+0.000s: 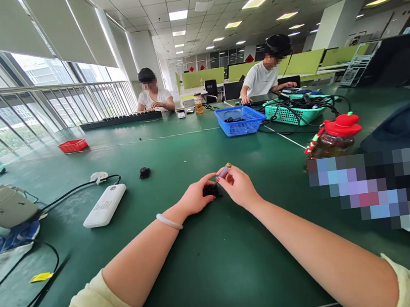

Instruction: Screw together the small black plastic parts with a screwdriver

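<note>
My left hand [194,196] is closed round a small black part [212,190] on the green table, thumb and fingers at its sides. Most of that part's shape is hidden by the fingers. In my right hand [238,185] is a small screwdriver [224,172] with a pale purple handle and a brass-coloured end cap. It leans at a slant, its lower end pointing down at the black part; whether the tip touches cannot be made out. Another little black piece [144,172] lies apart, ahead and to the left.
A white power bank [105,206] with a black cable lies at left. Farther off stand a red tray [73,146], a blue basket [241,120] and a green basket [293,112] full of cables. At right is a red-lidded bottle [333,137]. Two people sit across the table.
</note>
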{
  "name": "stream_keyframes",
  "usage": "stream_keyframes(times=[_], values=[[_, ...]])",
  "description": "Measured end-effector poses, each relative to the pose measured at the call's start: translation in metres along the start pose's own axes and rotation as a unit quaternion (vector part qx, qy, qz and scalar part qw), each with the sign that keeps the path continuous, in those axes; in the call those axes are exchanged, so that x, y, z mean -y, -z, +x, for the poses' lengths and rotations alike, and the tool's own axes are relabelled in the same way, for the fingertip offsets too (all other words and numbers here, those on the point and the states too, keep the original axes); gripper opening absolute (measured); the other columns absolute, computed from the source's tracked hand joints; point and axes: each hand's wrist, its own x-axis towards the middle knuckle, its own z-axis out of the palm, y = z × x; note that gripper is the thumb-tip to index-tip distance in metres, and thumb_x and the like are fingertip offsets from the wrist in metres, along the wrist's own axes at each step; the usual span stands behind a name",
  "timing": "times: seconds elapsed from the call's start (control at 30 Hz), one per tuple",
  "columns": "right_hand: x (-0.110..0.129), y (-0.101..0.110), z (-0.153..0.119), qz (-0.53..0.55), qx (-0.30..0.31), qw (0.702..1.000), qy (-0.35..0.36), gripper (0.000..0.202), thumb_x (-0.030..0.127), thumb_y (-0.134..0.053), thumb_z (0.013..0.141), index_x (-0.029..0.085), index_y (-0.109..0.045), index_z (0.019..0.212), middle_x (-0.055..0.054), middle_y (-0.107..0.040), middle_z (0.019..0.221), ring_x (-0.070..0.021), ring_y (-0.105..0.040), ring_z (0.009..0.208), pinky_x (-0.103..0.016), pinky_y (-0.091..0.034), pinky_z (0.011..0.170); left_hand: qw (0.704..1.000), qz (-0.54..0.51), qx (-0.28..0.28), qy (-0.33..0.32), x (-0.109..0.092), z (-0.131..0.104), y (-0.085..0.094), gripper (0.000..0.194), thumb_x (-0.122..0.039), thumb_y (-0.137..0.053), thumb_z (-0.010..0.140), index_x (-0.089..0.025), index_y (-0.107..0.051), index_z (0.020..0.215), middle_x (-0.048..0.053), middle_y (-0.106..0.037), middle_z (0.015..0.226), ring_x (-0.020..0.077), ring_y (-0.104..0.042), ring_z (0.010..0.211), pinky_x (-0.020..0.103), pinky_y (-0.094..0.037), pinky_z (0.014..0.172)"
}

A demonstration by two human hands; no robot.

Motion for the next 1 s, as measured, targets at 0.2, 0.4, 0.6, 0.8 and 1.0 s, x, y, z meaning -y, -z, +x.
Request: stream_keyframes(times=[0.2,0.4,0.6,0.8,1.0], values=[[0.004,0.011,0.004,0.155,-0.060,0.986,0.005,0.043,0.032,-0.067,0.080,0.025,-0.047,0.118,-0.002,-0.070,0.089,-0.0185,-0.069,0.080,-0.038,-0.054,0.086,1.000,0.016,-0.003,0.002,-0.001,-0.001,0.000,0.073,-0.014,-0.067,0.075,-0.025,-0.045,0.143,0.005,-0.069,0.124,0.0230,-0.063,0.116,0.041,-0.045,0.108],[0.003,0.021,-0.002,0.160,-0.002,0.985,0.064,0.051,0.024,-0.061,0.084,0.028,-0.035,0.127,-0.003,-0.066,0.103,-0.0164,-0.070,0.078,-0.038,-0.056,0.082,1.000,0.006,-0.003,0.003,-0.003,-0.001,0.001,0.069,-0.014,-0.067,0.076,-0.025,-0.048,0.141,0.005,-0.069,0.123,0.0231,-0.063,0.117,0.041,-0.043,0.109],[0.000,0.012,-0.003,0.118,0.052,0.986,0.108,0.038,0.020,-0.055,0.086,0.028,-0.038,0.120,-0.004,-0.067,0.104,-0.0177,-0.073,0.085,-0.041,-0.057,0.085,1.000,-0.002,-0.002,-0.023,0.003,-0.001,-0.001,0.066,-0.012,-0.066,0.075,-0.021,-0.051,0.139,0.007,-0.068,0.125,0.0240,-0.062,0.118,0.042,-0.043,0.109],[0.005,0.013,-0.005,0.108,0.076,0.982,0.134,0.033,0.018,-0.055,0.087,0.028,-0.042,0.115,-0.004,-0.068,0.106,-0.0177,-0.073,0.089,-0.042,-0.058,0.090,1.000,0.000,-0.001,-0.031,-0.002,-0.001,0.000,0.060,-0.012,-0.064,0.075,-0.022,-0.056,0.133,0.005,-0.068,0.126,0.0236,-0.062,0.117,0.041,-0.044,0.107],[0.007,0.017,-0.005,0.090,0.072,0.979,0.166,0.026,0.021,-0.054,0.090,0.029,-0.044,0.113,-0.004,-0.067,0.105,-0.0180,-0.072,0.090,-0.042,-0.058,0.089,1.000,0.009,0.000,-0.030,0.000,-0.001,-0.001,0.059,-0.013,-0.064,0.076,-0.022,-0.056,0.133,0.005,-0.067,0.127,0.0236,-0.062,0.118,0.040,-0.044,0.107]])
